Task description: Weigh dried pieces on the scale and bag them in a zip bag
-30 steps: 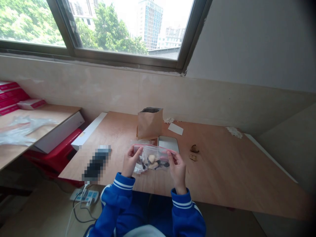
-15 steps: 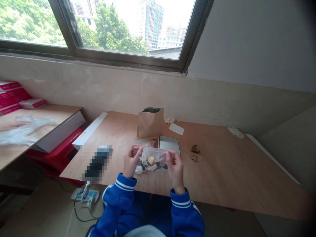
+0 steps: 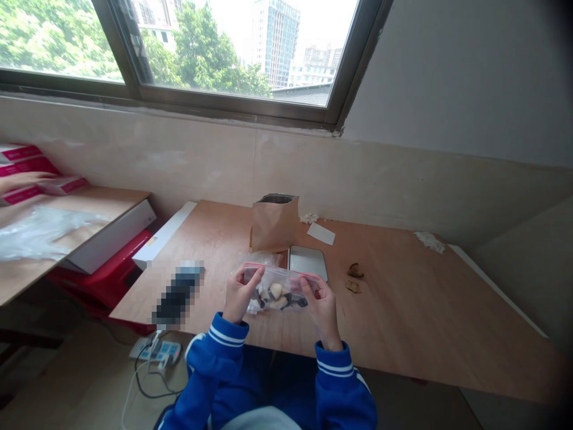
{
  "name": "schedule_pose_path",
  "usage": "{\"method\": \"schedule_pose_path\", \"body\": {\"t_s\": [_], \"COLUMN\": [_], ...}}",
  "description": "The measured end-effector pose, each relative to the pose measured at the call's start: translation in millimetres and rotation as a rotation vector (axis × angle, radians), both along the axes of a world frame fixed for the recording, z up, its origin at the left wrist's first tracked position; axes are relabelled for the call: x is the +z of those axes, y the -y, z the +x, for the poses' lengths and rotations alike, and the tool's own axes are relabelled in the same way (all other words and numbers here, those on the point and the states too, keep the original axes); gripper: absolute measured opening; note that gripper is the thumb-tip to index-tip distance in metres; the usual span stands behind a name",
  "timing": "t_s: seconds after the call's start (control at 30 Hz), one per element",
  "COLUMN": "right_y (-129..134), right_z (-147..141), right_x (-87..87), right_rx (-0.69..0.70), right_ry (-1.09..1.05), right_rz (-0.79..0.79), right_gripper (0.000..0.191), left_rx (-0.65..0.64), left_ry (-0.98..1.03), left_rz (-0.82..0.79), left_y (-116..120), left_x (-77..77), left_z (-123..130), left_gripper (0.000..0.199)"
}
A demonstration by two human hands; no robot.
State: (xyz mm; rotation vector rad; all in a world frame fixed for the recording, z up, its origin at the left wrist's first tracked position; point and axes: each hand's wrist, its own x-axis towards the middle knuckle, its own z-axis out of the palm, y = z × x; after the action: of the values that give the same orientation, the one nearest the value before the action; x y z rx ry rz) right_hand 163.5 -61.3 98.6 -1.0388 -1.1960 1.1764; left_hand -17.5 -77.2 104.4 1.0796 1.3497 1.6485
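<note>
A clear zip-lock bag [image 3: 280, 280] with a red strip along its top hangs over the table's near part. Pale and dark pieces [image 3: 277, 292] lie in its lower half; I cannot make out their kind. My left hand [image 3: 240, 291] pinches the bag's top left corner between thumb and fingers. At the top right corner, my right hand [image 3: 322, 301] grips the bag in the same way. Just behind the bag are a flat silver-topped device [image 3: 308, 261], resembling a small scale, and more clear plastic [image 3: 262, 259], partly hidden.
An open brown paper bag [image 3: 274, 224] stands at the back beside a white card [image 3: 321, 233]. Two brown dried pieces [image 3: 353, 286] lie to the right. A pixelated dark object [image 3: 176, 295] is at left, above a power strip [image 3: 156, 352]. Another person's blurred hand [image 3: 27, 179] is far left.
My right hand has shifted slightly right, and the bag's top edge is stretched between both hands. On the side table, the other person's hand has moved up from the plastic towards the boxes.
</note>
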Motion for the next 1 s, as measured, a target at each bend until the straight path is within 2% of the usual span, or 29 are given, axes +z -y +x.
{"method": "schedule_pose_path", "body": {"t_s": [0.23, 0.4, 0.67, 0.83, 1.0], "right_y": [3.6, 4.3, -1.5, -2.3, -2.6], "right_z": [-3.4, -2.2, 0.1, -5.8, -10.7], "right_x": [2.7, 7.2, -10.0, -5.1, -6.3], "right_rx": [-0.090, -0.129, -0.068, -0.170, -0.244], "right_ry": [-0.008, -0.009, -0.004, 0.050, -0.011], "right_rz": [0.012, 0.033, 0.037, 0.086, 0.056], "right_gripper": [0.034, 0.033, 0.028, 0.029, 0.031], "left_rx": [0.000, -0.059, -0.063, -0.106, -0.099], "left_ry": [-0.041, -0.038, 0.047, 0.064, 0.031], "left_rz": [0.015, 0.032, -0.021, -0.066, -0.058], "left_y": [1.3, 3.2, -0.6, -6.0, -6.4], "left_x": [-0.9, 1.2, -0.4, -7.1, -6.5], "left_z": [1.9, 4.4, 9.3, 10.7, 13.3], "left_gripper": [0.028, 0.026, 0.028, 0.034, 0.034]}}
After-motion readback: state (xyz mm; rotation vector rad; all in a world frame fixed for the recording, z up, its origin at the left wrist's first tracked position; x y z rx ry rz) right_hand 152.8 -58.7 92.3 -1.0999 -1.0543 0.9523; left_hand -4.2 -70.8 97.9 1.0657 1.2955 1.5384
